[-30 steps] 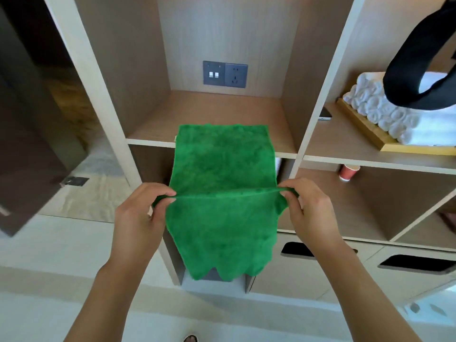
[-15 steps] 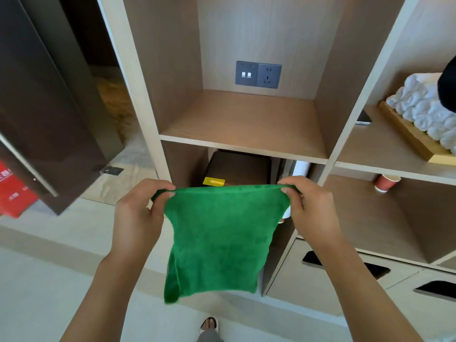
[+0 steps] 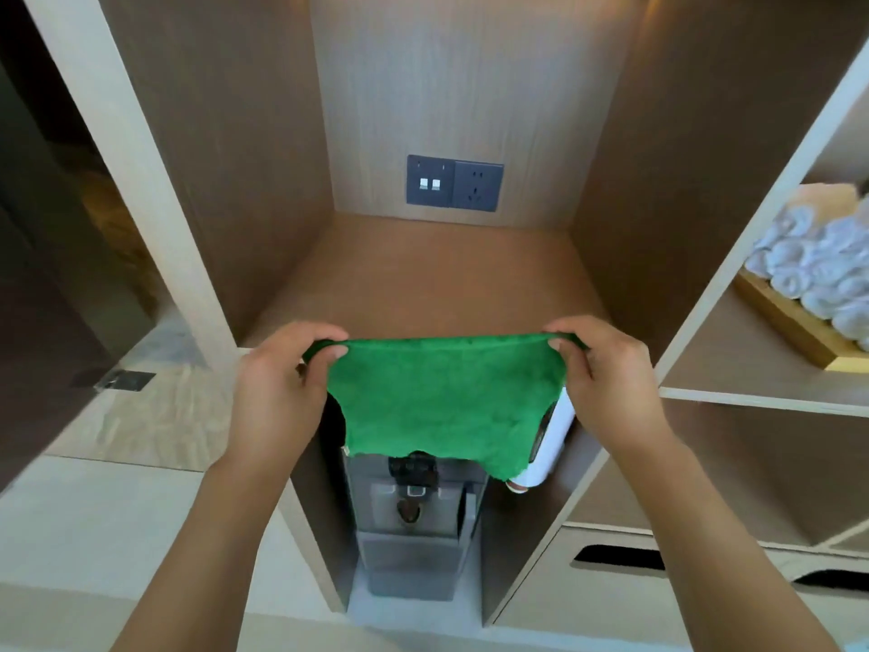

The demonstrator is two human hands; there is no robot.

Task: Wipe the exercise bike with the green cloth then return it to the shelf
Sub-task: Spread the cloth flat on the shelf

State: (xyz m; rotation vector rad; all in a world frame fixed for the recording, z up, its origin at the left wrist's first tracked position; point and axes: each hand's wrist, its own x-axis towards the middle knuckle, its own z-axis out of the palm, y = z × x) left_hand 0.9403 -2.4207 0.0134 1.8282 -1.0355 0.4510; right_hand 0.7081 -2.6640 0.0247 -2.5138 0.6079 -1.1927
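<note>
The green cloth [image 3: 446,397] hangs folded in half between my two hands, its fold stretched level with the front edge of the wooden shelf [image 3: 423,275]. My left hand [image 3: 277,392] pinches the cloth's left corner. The right corner is pinched by my right hand [image 3: 606,383]. The shelf compartment behind the cloth has a bare brown floor. The exercise bike is out of view.
A dark switch and socket plate [image 3: 454,183] sits on the compartment's back wall. Rolled white towels [image 3: 818,270] lie on a wooden tray at the right. Below the shelf stand a grey machine [image 3: 414,524] and a white bottle [image 3: 550,444]. Drawers with slots [image 3: 616,557] are at lower right.
The view has moved closer to the shelf and centred on the compartment. Both hands have lifted the cloth's fold up to the shelf edge. The cloth now hangs shorter.
</note>
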